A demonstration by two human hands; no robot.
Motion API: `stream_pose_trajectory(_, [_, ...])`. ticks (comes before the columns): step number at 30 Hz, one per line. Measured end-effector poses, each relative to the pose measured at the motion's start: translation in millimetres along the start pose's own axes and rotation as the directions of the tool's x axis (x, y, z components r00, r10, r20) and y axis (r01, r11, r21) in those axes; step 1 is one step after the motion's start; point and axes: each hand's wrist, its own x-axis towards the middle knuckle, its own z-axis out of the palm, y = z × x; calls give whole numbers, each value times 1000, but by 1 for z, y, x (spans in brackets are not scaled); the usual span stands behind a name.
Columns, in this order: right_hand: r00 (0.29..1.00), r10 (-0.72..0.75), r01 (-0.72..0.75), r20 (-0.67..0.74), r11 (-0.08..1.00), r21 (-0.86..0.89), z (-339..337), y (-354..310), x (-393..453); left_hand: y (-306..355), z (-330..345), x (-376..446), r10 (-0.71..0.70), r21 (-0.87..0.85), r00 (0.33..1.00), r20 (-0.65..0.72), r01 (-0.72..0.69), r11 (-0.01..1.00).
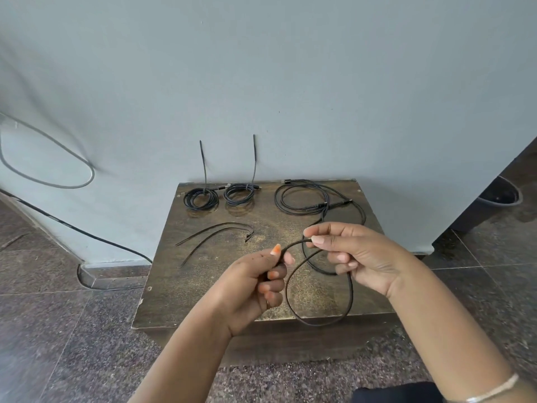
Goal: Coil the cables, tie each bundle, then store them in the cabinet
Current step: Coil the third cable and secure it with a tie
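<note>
A black cable point(319, 321) hangs in a loop between my hands above a low wooden table point(180, 289). My left hand point(252, 292) grips one part of it in curled fingers. My right hand point(354, 254) pinches it a little farther along, between thumb and forefinger. The cable runs back to the table's far right. Another loose black cable point(299, 196) lies there in wide loops. Two coiled cable bundles point(200, 199) point(239, 194) sit at the far left, each tied, with the tie's tail sticking up. Loose black cable ties point(215, 232) lie left of centre.
The table stands against a pale blue-grey wall point(261, 82). A grey wire point(49, 158) loops along the wall on the left, and a black wire point(87, 234) runs down to the stone floor point(58, 330). A dark bowl-like container point(499, 196) sits on the floor at the right.
</note>
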Motion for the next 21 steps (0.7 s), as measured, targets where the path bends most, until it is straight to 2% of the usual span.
stream_pose_trajectory(3, [998,63,-66,25,987,148,10,10,9,6,-1,-2,-20,-316,992,123,58,947])
stream_pose_trajectory(6, [983,168,-180,67,944,275,25,22,15,7,0,-5,67,-465,990,124,-2,886])
stream_pose_trajectory(8, [967,241,-253,77,936,244,35,29,17,8,-1,-6,131,-536,988,86,-65,842])
stream_pose_trajectory(10, [956,282,-291,82,948,129,45,33,16,9,-2,-6,197,-558,980,36,-143,817])
stream_pose_trajectory(13, [957,266,-264,116,964,-31,55,33,11,9,-4,-6,286,-455,954,-87,-293,841])
stream_pose_trajectory(17, [959,258,-249,114,965,-87,54,26,2,12,-4,-4,426,-241,891,-156,-453,858])
stream_pose_trajectory(19, [974,222,-212,43,963,-166,50,23,0,13,-7,-5,502,-95,848,-170,-521,848])
stream_pose_trajectory(21, [989,139,-145,-44,947,-286,45,21,-2,13,-8,-6,585,123,794,-166,-572,811])
